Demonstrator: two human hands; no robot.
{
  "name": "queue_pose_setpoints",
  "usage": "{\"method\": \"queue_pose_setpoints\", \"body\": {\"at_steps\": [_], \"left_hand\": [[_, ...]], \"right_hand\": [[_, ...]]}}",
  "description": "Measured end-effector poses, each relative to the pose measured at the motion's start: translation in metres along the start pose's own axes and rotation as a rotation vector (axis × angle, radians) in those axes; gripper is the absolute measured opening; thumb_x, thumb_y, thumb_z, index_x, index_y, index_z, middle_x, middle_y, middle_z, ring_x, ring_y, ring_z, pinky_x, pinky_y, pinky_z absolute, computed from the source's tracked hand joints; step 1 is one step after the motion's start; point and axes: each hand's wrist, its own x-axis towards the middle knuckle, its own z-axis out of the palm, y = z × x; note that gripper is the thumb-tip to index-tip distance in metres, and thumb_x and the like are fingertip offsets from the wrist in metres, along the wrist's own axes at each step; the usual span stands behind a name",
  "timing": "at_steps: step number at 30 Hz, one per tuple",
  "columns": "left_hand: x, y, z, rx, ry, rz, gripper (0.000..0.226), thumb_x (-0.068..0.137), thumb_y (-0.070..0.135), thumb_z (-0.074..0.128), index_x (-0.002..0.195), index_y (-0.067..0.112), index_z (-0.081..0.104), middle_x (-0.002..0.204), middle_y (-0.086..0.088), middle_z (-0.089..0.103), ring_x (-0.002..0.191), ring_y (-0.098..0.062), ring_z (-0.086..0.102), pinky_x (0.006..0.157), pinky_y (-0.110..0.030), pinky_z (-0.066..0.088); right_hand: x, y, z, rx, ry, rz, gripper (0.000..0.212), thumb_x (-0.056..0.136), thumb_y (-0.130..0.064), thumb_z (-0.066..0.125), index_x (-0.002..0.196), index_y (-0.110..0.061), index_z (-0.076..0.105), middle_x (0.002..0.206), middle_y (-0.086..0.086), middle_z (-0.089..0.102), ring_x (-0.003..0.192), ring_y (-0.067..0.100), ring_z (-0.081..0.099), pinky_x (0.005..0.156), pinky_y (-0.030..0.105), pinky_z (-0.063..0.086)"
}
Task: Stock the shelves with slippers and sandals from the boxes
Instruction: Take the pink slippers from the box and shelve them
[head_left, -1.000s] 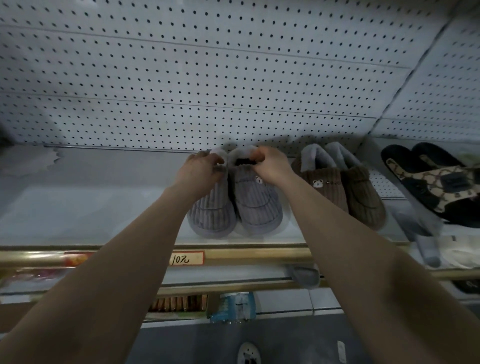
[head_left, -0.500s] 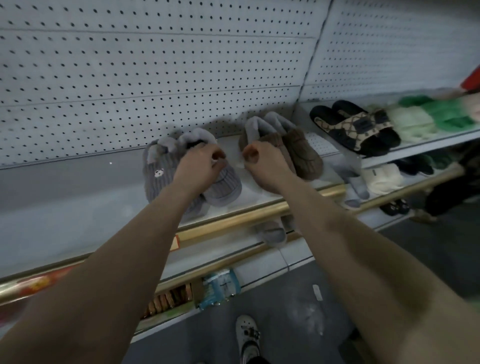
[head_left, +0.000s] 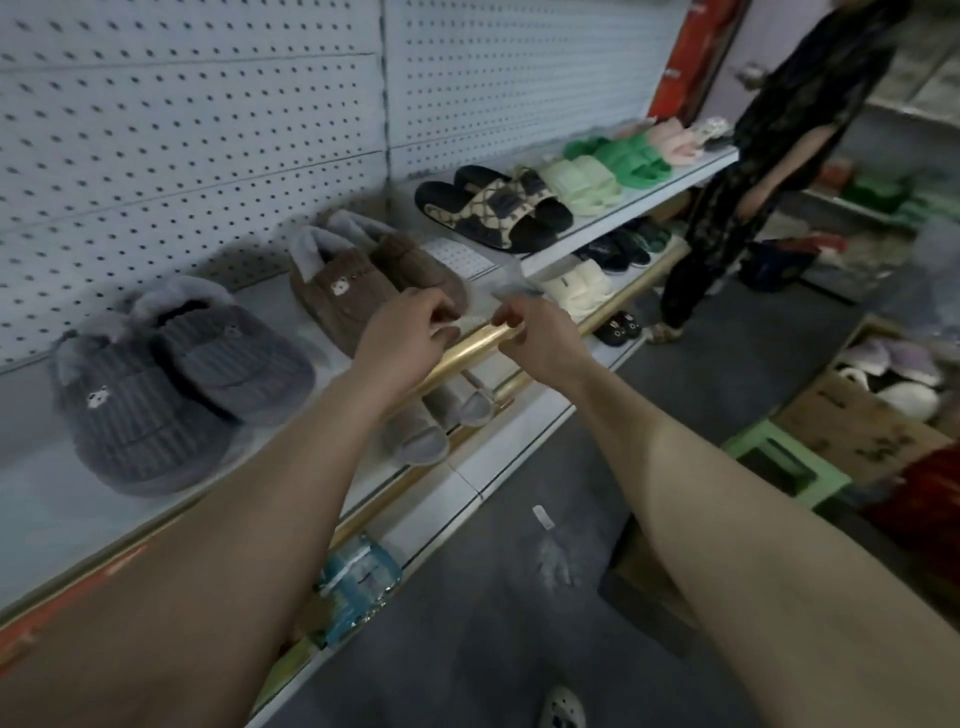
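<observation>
We face a white pegboard wall (head_left: 208, 130) with a long pale shelf (head_left: 47, 499) running along its foot, edged by a gold rail (head_left: 467, 358). At the far right end of the shelf another person (head_left: 769, 156) in dark patterned clothes stands on the grey floor. Low on the right, on the floor, is an open cardboard box (head_left: 852, 421) with pale and lilac slippers inside, well apart from our right hand, and a green stool (head_left: 779, 462) sits just beside it.

On the shelf the grey slippers (head_left: 171, 384) lie as a pair at the left, one partly overlapping the other, toes toward us, off to the left of our left hand and clear of it. The brown slippers (head_left: 363, 270) sit next along, just behind our left hand, whose knuckles cover part of the nearer toe. Farther right come black and beige sandals (head_left: 493, 208), then pale green slides (head_left: 582, 184) and bright green slides (head_left: 623, 156).

Both our arms reach forward over the rail. Our left hand (head_left: 410, 327) has its fingers curled in, tips drawn together at the shelf's front edge. Our right hand (head_left: 540, 338) is close beside it, also curled. Between them they pinch a clear plastic wrapper (head_left: 511, 291), which is crumpled and blurred and rises a little above the right hand. Neither hand touches a slipper as far as we can tell.
</observation>
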Motion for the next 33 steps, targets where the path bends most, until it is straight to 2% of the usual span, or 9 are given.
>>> {"method": "queue_pose_setpoints", "body": {"at_steps": [5, 8, 12, 16, 20, 23, 26, 29, 33], "left_hand": [[0.015, 0.055, 0.041, -0.029, -0.073, 0.086, 0.022, 0.091, 0.029, 0.063, 0.112, 0.023, 0.063, 0.112, 0.004, 0.062, 0.105, -0.014, 0.058, 0.081, -0.028, 0.043], [0.025, 0.096, 0.075, -0.049, -0.110, 0.120, 0.024, 0.091, 0.032, 0.063, 0.112, 0.022, 0.063, 0.112, 0.004, 0.063, 0.104, -0.015, 0.059, 0.082, -0.029, 0.045], [0.038, 0.162, 0.131, -0.077, -0.154, 0.126, 0.021, 0.089, 0.038, 0.063, 0.108, 0.029, 0.061, 0.109, 0.009, 0.062, 0.098, -0.012, 0.060, 0.079, -0.032, 0.048], [0.051, 0.237, 0.185, -0.088, -0.183, 0.208, 0.020, 0.088, 0.032, 0.065, 0.107, 0.027, 0.063, 0.110, 0.007, 0.063, 0.103, -0.015, 0.059, 0.083, -0.030, 0.045], [0.059, 0.315, 0.241, -0.129, -0.204, 0.306, 0.021, 0.087, 0.026, 0.068, 0.106, 0.020, 0.064, 0.109, 0.000, 0.064, 0.103, -0.018, 0.059, 0.088, -0.029, 0.043], [0.061, 0.367, 0.283, -0.154, -0.246, 0.353, 0.018, 0.086, 0.029, 0.068, 0.102, 0.024, 0.062, 0.104, 0.002, 0.063, 0.100, -0.018, 0.060, 0.089, -0.038, 0.049], [0.061, 0.410, 0.318, -0.150, -0.287, 0.415, 0.018, 0.086, 0.030, 0.067, 0.103, 0.026, 0.061, 0.105, 0.003, 0.061, 0.102, -0.017, 0.058, 0.088, -0.035, 0.048], [0.059, 0.446, 0.345, -0.135, -0.329, 0.477, 0.022, 0.089, 0.029, 0.065, 0.109, 0.025, 0.061, 0.110, 0.004, 0.058, 0.104, -0.013, 0.055, 0.087, -0.030, 0.044], [0.064, 0.485, 0.381, -0.141, -0.376, 0.536, 0.023, 0.088, 0.028, 0.066, 0.111, 0.025, 0.061, 0.112, 0.004, 0.059, 0.106, -0.015, 0.055, 0.090, -0.034, 0.047]], "right_hand": [[-0.027, 0.057, -0.033, 0.014, 0.050, 0.061, 0.028, 0.083, -0.011, 0.065, 0.108, -0.023, 0.064, 0.102, -0.005, 0.056, 0.085, 0.013, 0.055, 0.074, 0.025, 0.041], [-0.045, 0.100, -0.056, -0.005, 0.060, 0.094, 0.029, 0.082, -0.010, 0.065, 0.108, -0.022, 0.064, 0.105, 0.001, 0.058, 0.086, 0.020, 0.058, 0.077, 0.030, 0.046], [-0.073, 0.168, -0.097, -0.042, 0.074, 0.165, 0.027, 0.082, -0.013, 0.067, 0.107, -0.023, 0.063, 0.109, 0.003, 0.058, 0.091, 0.022, 0.059, 0.074, 0.030, 0.041], [-0.105, 0.237, -0.145, -0.108, 0.101, 0.218, 0.032, 0.083, -0.009, 0.061, 0.111, -0.023, 0.062, 0.115, 0.002, 0.056, 0.101, 0.020, 0.055, 0.085, 0.035, 0.045], [-0.140, 0.311, -0.192, -0.177, 0.137, 0.284, 0.029, 0.085, -0.008, 0.060, 0.107, -0.026, 0.060, 0.112, 0.001, 0.055, 0.097, 0.019, 0.057, 0.076, 0.029, 0.041], [-0.170, 0.359, -0.225, -0.214, 0.163, 0.328, 0.028, 0.083, -0.008, 0.063, 0.106, -0.024, 0.061, 0.106, 0.001, 0.055, 0.091, 0.018, 0.057, 0.074, 0.030, 0.045], [-0.196, 0.403, -0.252, -0.229, 0.198, 0.382, 0.027, 0.083, -0.010, 0.065, 0.105, -0.025, 0.062, 0.104, -0.001, 0.058, 0.086, 0.015, 0.057, 0.071, 0.025, 0.040], [-0.218, 0.438, -0.272, -0.222, 0.237, 0.427, 0.026, 0.081, -0.009, 0.064, 0.103, -0.023, 0.065, 0.104, 0.000, 0.061, 0.087, 0.015, 0.058, 0.071, 0.025, 0.042], [-0.236, 0.478, -0.289, -0.207, 0.282, 0.491, 0.024, 0.082, -0.010, 0.065, 0.103, -0.020, 0.066, 0.110, 0.001, 0.063, 0.097, 0.019, 0.060, 0.078, 0.028, 0.048]]}}
